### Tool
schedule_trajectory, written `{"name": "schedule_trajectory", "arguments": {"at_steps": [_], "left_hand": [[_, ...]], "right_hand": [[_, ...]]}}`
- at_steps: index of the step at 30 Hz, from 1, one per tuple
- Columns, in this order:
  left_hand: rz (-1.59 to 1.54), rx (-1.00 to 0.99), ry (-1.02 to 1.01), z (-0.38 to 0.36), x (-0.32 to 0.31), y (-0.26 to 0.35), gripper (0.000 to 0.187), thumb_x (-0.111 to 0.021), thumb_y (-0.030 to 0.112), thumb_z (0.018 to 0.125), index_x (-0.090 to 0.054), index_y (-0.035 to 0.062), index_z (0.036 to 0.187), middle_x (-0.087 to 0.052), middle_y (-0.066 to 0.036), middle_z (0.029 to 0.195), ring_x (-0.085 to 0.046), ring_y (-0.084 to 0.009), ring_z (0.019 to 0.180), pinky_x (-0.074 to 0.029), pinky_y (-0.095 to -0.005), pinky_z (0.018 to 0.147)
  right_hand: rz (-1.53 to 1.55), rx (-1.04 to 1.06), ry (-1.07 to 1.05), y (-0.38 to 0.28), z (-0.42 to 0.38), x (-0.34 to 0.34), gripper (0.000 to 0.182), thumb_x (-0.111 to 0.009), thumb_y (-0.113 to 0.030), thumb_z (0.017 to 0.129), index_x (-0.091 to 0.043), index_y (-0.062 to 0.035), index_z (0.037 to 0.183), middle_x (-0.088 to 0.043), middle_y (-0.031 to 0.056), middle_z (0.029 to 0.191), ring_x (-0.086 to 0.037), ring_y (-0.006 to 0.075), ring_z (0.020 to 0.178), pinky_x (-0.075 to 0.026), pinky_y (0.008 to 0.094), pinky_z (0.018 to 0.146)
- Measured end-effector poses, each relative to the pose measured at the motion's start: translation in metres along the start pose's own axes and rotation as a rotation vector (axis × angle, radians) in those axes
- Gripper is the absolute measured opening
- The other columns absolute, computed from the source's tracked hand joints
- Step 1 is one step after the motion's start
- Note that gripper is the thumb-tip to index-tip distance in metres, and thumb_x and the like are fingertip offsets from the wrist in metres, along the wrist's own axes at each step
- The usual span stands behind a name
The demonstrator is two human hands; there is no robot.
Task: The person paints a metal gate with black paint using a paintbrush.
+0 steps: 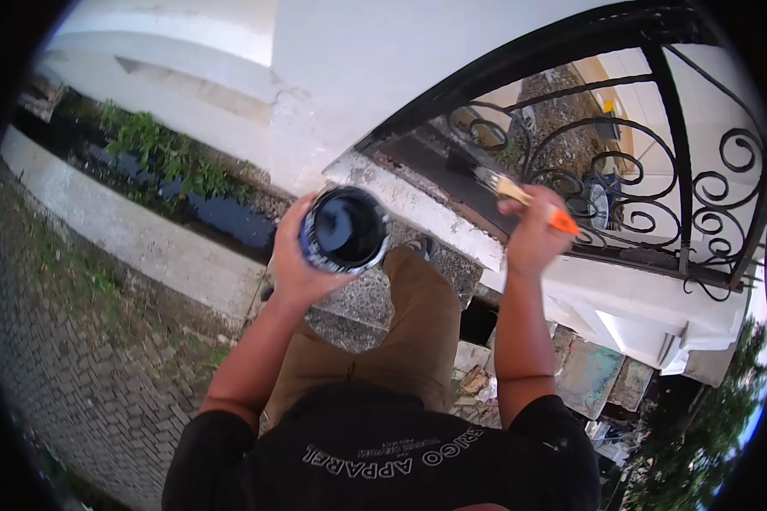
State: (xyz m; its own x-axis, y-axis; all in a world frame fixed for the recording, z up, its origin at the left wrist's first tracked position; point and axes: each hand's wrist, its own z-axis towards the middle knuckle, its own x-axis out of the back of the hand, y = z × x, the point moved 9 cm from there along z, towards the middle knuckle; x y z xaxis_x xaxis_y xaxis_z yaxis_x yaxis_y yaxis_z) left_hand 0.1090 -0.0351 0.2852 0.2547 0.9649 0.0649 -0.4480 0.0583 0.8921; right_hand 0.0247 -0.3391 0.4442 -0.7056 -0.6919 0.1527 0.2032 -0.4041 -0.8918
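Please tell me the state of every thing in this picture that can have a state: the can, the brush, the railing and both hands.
Paint can: open, no lid, dark paint inside, held tilted toward the camera.
Paintbrush: held by its handle, bristles at the bottom bar of the railing.
Iron railing: black, fixed on the white ledge.
Left hand: closed around the paint can.
Right hand: closed around the paintbrush handle.

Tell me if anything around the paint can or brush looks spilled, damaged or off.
No spill shows: the paint can sits level in the left hand, and the right hand holds the brush against the railing. Only the ledge looks worn, with chipped paint.
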Motion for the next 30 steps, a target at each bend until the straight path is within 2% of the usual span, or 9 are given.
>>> {"name": "schedule_trajectory", "arguments": {"at_steps": [2, 4, 6, 8, 10, 12, 15, 21, 30], "left_hand": [[0.006, -0.091, -0.01, 0.012, -0.004, 0.022, 0.111, -0.098, 0.029, 0.053, -0.037, 0.005, 0.143, -0.049, -0.02, 0.141, -0.052, -0.0338, 0.13, -0.042, -0.0461, 0.109], [0.076, -0.18, 0.009, 0.017, -0.008, 0.037, 0.11, -0.098, 0.031, 0.053, -0.039, 0.0058, 0.142, -0.051, -0.021, 0.14, -0.053, -0.0358, 0.128, -0.042, -0.0462, 0.109], [0.096, -0.182, 0.011, 0.023, -0.009, 0.05, 0.105, -0.095, 0.037, 0.054, -0.04, 0.01, 0.14, -0.054, -0.021, 0.136, -0.055, -0.0408, 0.121, -0.044, -0.05, 0.101], [0.154, -0.243, -0.023, 0.024, -0.012, 0.061, 0.105, -0.095, 0.035, 0.052, -0.041, 0.0102, 0.138, -0.054, -0.021, 0.136, -0.055, -0.0411, 0.12, -0.043, -0.0514, 0.1], [0.158, -0.256, -0.02, 0.025, -0.013, 0.064, 0.105, -0.095, 0.034, 0.051, -0.041, 0.0105, 0.138, -0.054, -0.02, 0.136, -0.055, -0.0412, 0.12, -0.044, -0.0522, 0.099], [0.172, -0.292, -0.031, 0.025, -0.013, 0.07, 0.105, -0.095, 0.034, 0.05, -0.042, 0.0106, 0.137, -0.054, -0.019, 0.136, -0.055, -0.0402, 0.12, -0.043, -0.0527, 0.099], [0.214, -0.29, -0.034, 0.024, -0.01, 0.071, 0.104, -0.094, 0.034, 0.05, -0.042, 0.0103, 0.137, -0.055, -0.018, 0.135, -0.055, -0.0391, 0.12, -0.043, -0.0527, 0.099], [0.252, -0.244, -0.018, 0.022, -0.005, 0.063, 0.102, -0.094, 0.032, 0.05, -0.043, 0.0097, 0.136, -0.055, -0.017, 0.134, -0.055, -0.0385, 0.119, -0.043, -0.0522, 0.1], [0.291, -0.226, -0.005, 0.024, -0.002, 0.061, 0.101, -0.093, 0.03, 0.051, -0.042, 0.0101, 0.136, -0.055, -0.018, 0.134, -0.056, -0.0385, 0.118, -0.043, -0.0518, 0.1]], "right_hand": [[0.244, -0.103, -0.024, -0.03, -0.01, -0.006, 0.016, -0.054, -0.009, 0.1, -0.063, 0.0044, 0.1, -0.067, 0.0154, 0.088, -0.066, 0.0193, 0.064, -0.057, 0.0314, 0.057], [0.223, -0.158, -0.144, -0.054, -0.022, -0.023, 0.014, -0.056, -0.007, 0.098, -0.065, 0.0031, 0.096, -0.066, 0.0127, 0.085, -0.064, 0.0169, 0.062, -0.054, 0.0281, 0.055], [-0.141, -0.113, -0.356, -0.076, -0.039, -0.054, 0.012, -0.062, -0.008, 0.095, -0.068, 0.0014, 0.09, -0.067, 0.0095, 0.079, -0.064, 0.0153, 0.062, -0.05, 0.0259, 0.056], [-0.213, -0.144, -0.402, -0.077, -0.044, -0.069, 0.008, -0.068, -0.007, 0.09, -0.07, -0.0003, 0.086, -0.068, 0.0091, 0.074, -0.065, 0.0172, 0.061, -0.049, 0.0267, 0.057], [-0.371, 0.044, -0.555, -0.086, -0.049, -0.095, 0.005, -0.069, -0.005, 0.087, -0.07, -0.0003, 0.087, -0.069, 0.0117, 0.073, -0.067, 0.0213, 0.061, -0.05, 0.0293, 0.058], [-0.414, 0.055, -0.603, -0.083, -0.054, -0.108, 0.004, -0.069, -0.003, 0.085, -0.07, -0.0012, 0.088, -0.069, 0.014, 0.076, -0.067, 0.0253, 0.062, -0.051, 0.0306, 0.059], [-0.416, 0.169, -0.593, -0.085, -0.058, -0.109, 0.005, -0.069, -0.005, 0.087, -0.07, 0.0004, 0.087, -0.07, 0.0124, 0.076, -0.067, 0.0211, 0.063, -0.051, 0.0301, 0.059], [-0.091, -0.261, -0.229, -0.052, -0.051, -0.055, 0.012, -0.061, -0.009, 0.098, -0.067, 0.0018, 0.094, -0.068, 0.0062, 0.08, -0.059, 0.0068, 0.059, -0.048, 0.0207, 0.053], [-0.009, -0.403, -0.055, -0.026, -0.049, -0.02, 0.018, -0.059, -0.016, 0.1, -0.064, 0.0003, 0.093, -0.062, 0.0063, 0.064, -0.058, 0.0106, 0.052, -0.039, 0.0217, 0.045]]}}
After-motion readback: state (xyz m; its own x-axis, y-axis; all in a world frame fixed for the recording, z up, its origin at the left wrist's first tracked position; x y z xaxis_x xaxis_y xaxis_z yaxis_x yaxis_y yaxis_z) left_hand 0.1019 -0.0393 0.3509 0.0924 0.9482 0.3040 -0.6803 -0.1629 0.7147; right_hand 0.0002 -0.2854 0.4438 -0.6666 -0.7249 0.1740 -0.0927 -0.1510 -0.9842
